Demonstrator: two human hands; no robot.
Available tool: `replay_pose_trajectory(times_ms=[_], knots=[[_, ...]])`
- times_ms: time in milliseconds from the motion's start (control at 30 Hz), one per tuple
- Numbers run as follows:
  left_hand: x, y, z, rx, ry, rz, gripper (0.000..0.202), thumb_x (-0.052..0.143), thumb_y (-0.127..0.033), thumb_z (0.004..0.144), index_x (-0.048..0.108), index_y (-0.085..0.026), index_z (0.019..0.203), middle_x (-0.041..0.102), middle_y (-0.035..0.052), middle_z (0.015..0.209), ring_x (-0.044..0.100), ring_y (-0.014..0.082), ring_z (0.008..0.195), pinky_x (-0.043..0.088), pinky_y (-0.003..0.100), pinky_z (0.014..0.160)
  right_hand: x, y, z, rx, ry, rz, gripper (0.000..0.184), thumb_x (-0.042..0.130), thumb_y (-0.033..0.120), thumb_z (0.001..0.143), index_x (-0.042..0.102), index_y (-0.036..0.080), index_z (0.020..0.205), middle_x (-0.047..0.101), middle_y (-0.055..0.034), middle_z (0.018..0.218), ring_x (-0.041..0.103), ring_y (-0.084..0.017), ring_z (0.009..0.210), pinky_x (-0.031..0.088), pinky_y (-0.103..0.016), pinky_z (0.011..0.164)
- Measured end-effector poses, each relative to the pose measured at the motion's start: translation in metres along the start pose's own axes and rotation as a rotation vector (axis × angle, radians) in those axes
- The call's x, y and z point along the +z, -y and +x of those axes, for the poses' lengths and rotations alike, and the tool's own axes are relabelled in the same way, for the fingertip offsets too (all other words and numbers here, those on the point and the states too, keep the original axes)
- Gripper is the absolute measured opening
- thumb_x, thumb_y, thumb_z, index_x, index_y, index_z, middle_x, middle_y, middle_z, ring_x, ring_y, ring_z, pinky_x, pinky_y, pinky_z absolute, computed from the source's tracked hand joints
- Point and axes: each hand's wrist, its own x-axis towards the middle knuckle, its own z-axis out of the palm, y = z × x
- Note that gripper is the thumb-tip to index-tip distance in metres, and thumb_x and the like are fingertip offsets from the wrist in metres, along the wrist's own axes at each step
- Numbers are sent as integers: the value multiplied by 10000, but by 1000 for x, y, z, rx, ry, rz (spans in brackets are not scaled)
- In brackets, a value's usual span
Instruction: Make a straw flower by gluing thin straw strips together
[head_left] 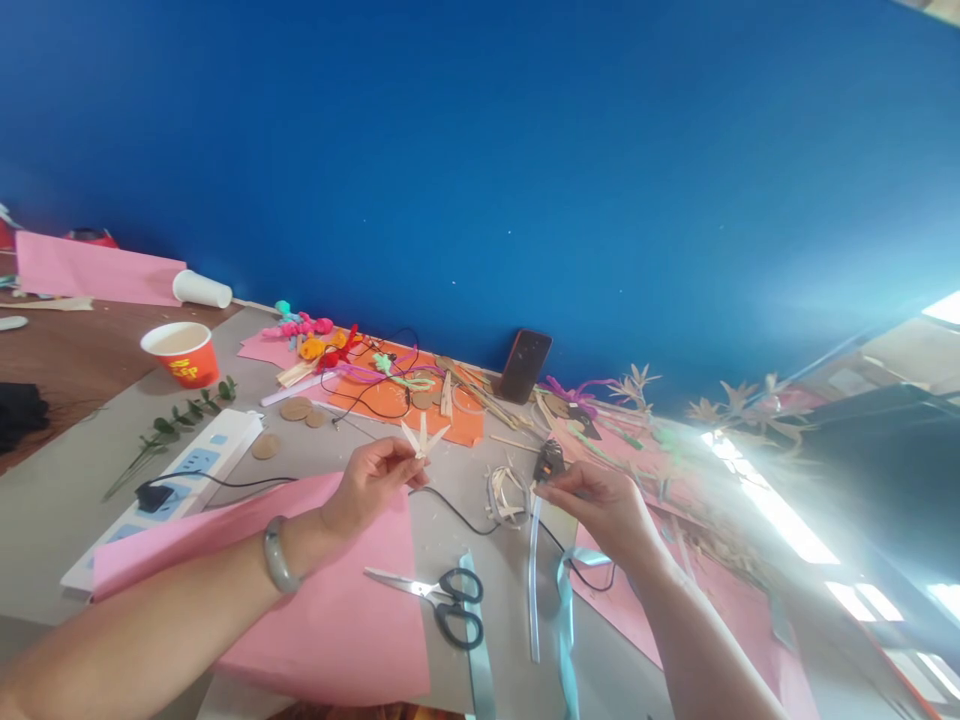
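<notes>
My left hand (373, 480) is closed in a pinch on a small pale leaf-shaped straw piece (424, 438) with three pointed blades, held above a pink paper sheet (330, 600). A grey-green bangle (276, 555) circles that wrist. My right hand (600, 500) grips a black hot glue gun (548, 462), whose black cord (457, 510) trails across the table. Its tip points left toward the straw piece, a short gap apart. Black-handled scissors (442, 598) lie on the table between and below my hands.
Pale blue ribbon strips (534, 590) lie by my right wrist. A white power strip (187, 470) lies at left, near a red paper cup (184, 352) and a green sprig (176, 425). Behind are an orange sheet (390, 400) with colourful craft pieces and a phone (525, 365) leaning on the blue wall.
</notes>
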Motion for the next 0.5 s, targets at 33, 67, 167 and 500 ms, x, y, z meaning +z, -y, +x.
replay_pose_trajectory(times_ms=[33, 67, 167, 500], knots=[[0, 1, 0, 1, 0, 1, 241, 685, -373, 780, 644, -138, 810, 687, 46, 684, 665, 171, 688, 539, 301, 685, 0, 0, 0, 4, -3, 7, 298, 729, 438, 689, 623, 186, 571, 664, -34, 599, 620, -195, 595, 480, -323, 575], [0, 1, 0, 1, 2, 1, 242, 685, -375, 779, 645, -138, 811, 688, 46, 683, 665, 171, 688, 539, 300, 682, 1, 0, -1, 10, -2, 19, 305, 729, 440, 690, 619, 186, 561, 660, -33, 587, 620, -192, 589, 479, -317, 567], [0, 2, 1, 1, 0, -2, 240, 688, -374, 776, 648, -141, 814, 687, 42, 678, 664, 167, 681, 538, 294, 677, 1, -2, 0, 23, -29, 62, 307, 704, 439, 717, 628, 188, 557, 657, -31, 557, 617, -179, 567, 476, -294, 542], [-1, 2, 1, 2, 6, 2, 251, 686, -384, 778, 652, -139, 817, 692, 45, 679, 664, 170, 685, 538, 296, 676, -10, -9, 5, -7, -42, -55, 407, 445, 480, 901, 740, 206, 842, 726, -48, 683, 677, -212, 700, 526, -334, 674]])
